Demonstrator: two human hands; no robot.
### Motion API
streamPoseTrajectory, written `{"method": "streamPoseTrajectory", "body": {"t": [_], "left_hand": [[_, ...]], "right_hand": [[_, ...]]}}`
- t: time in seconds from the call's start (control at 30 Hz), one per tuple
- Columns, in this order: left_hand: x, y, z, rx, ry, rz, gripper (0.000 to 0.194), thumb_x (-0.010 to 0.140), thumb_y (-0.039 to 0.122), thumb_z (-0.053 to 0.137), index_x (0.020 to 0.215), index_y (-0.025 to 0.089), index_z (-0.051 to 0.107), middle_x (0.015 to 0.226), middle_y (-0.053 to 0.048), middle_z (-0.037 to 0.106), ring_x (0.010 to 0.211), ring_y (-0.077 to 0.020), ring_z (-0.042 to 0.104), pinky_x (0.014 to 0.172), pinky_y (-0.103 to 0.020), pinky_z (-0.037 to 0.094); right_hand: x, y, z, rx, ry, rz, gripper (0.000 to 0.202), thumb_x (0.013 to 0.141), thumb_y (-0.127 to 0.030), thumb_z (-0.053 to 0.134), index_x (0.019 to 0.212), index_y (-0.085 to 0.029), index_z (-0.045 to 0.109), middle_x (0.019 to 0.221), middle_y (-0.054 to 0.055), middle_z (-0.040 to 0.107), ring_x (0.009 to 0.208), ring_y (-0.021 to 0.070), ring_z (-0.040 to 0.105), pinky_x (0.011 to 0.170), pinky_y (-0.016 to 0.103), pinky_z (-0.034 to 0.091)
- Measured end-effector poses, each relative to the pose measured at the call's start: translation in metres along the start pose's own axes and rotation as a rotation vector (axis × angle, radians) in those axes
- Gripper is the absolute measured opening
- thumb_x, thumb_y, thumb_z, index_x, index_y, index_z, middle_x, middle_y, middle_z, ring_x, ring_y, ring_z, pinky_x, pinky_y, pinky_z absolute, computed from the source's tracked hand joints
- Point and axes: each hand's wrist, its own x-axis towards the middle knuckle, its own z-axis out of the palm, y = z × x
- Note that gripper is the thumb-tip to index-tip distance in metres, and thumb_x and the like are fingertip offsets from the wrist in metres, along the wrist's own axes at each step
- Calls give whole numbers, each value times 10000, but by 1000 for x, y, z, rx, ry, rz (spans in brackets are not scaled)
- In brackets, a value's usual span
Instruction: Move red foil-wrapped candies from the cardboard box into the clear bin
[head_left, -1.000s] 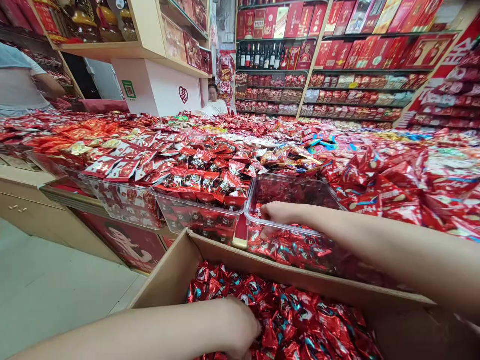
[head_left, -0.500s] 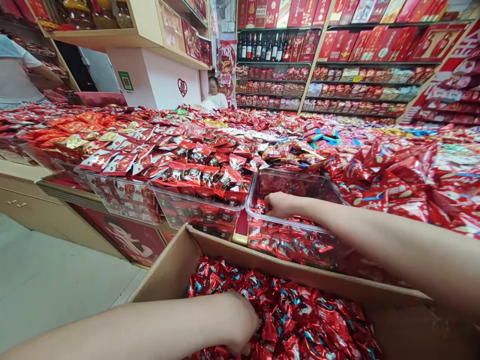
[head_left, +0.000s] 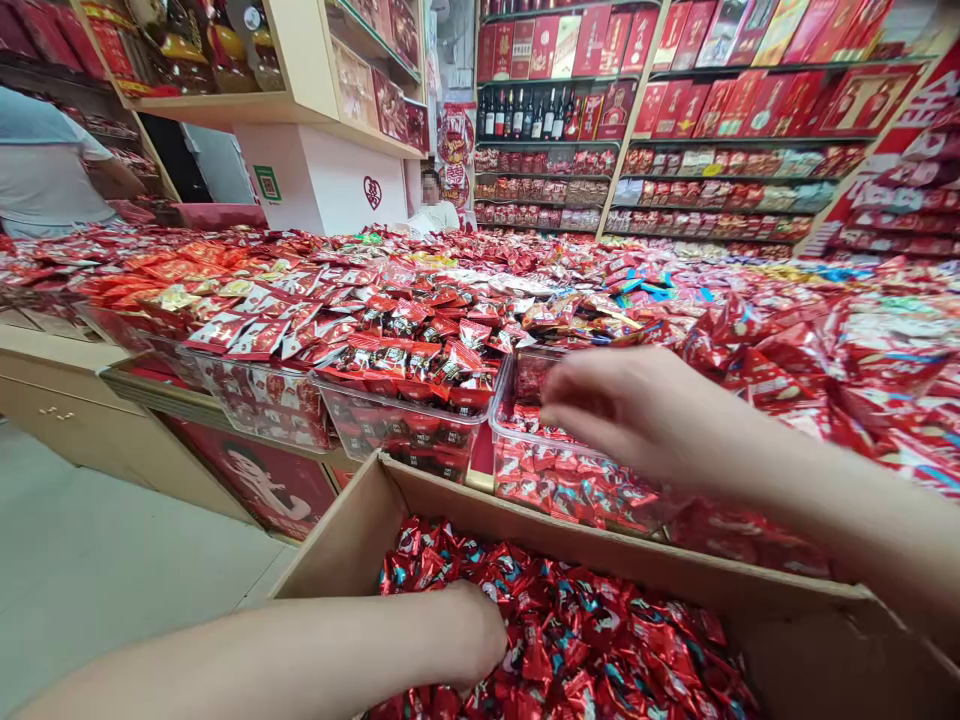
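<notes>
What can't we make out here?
In the head view:
Left hand: fingertips hidden among red packets; grip unclear.
Right hand: blurred; can't tell if it holds anything.
Clear bin: much of its inside blocked by right hand.
Cardboard box: near side cut off by bottom edge.
Bottles: labels too small.

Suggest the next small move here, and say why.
Perhaps lower the right hand to the cardboard box for more red-wrapped candies: it hovers apparently open above the clear bin, holding none that shows, and that bin's candies sit below its rim.
</notes>
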Motion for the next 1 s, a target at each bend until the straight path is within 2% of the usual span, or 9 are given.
{"method": "streamPoseTrajectory", "body": {"t": [0.03, 0.13, 0.23, 0.33, 0.47, 0.6, 0.77, 0.9, 1.0], "left_hand": [[-4, 0, -6, 3, -28, 29, 208, 399, 159, 686, 382, 151, 479, 439, -70, 553, 479, -239, 537, 442, -317, 398], [-21, 0, -27, -44, -84, 116, 152, 543, 286, 631, 523, 184, 520, 483, -7, 547, 471, -161, 506, 431, -248, 355], [-35, 4, -45, -390, -51, 142, 177, 659, 377, 532, 702, 206, 541, 568, 27, 557, 496, -111, 502, 441, -203, 339], [-41, 10, -54, -703, 36, 157, 213, 658, 384, 541, 763, 199, 533, 631, 41, 547, 552, -81, 494, 479, -173, 343], [-42, 16, -58, -985, 136, 166, 328, 542, 362, 652, 760, 167, 504, 625, 46, 499, 556, -67, 446, 489, -170, 343], [-41, 18, -60, -1263, 210, 255, 380, 539, 257, 663, 805, 166, 407, 665, 34, 496, 587, -72, 461, 530, -202, 380], [-40, 20, -58, -1323, 280, 308, 458, 547, 119, 614, 919, 184, 356, 751, 31, 469, 633, -58, 464, 554, -189, 382], [-47, 14, -60, -996, 196, 185, 414, 593, 211, 571, 959, 203, 378, 732, 37, 500, 592, -75, 473, 501, -187, 369], [-55, 8, -65, -593, 127, 133, 324, 627, 349, 539, 916, 212, 485, 772, 10, 573, 628, -123, 517, 499, -213, 364]], "right_hand": [[-20, -11, 2, 124, -22, 20, 118, 791, -233, 449, 742, -194, 549, 675, -14, 557, 581, 92, 486, 539, 193, 359], [-78, -24, 35, 423, -298, 158, 92, 781, -200, 463, 760, -215, 551, 703, -22, 556, 592, 86, 485, 518, 174, 367], [-114, -20, 85, 700, -398, 401, 108, 727, -193, 530, 835, -194, 523, 715, -4, 552, 619, 113, 491, 541, 204, 386], [-126, -13, 118, 1187, -448, 577, 258, 665, -178, 592, 882, -177, 454, 751, 2, 547, 644, 116, 512, 551, 210, 409], [-122, -9, 118, 1531, -309, 758, 249, 633, -169, 611, 814, -158, 440, 716, -6, 524, 599, 98, 501, 547, 226, 426], [-118, -5, 106, 1604, -273, 863, 297, 631, -224, 640, 855, -155, 457, 789, 20, 528, 686, 121, 519, 614, 249, 428], [-119, -6, 113, 1516, -262, 729, 301, 628, -233, 649, 833, -161, 441, 663, -23, 490, 625, 99, 464, 573, 209, 371], [-120, -11, 110, 1137, -300, 655, 152, 694, -219, 560, 807, -180, 466, 592, -37, 445, 536, 94, 395, 479, 202, 316], [-118, -15, 81, 847, -313, 569, 52, 709, -244, 543, 729, -210, 510, 612, -6, 492, 555, 127, 431, 485, 230, 344]]}}
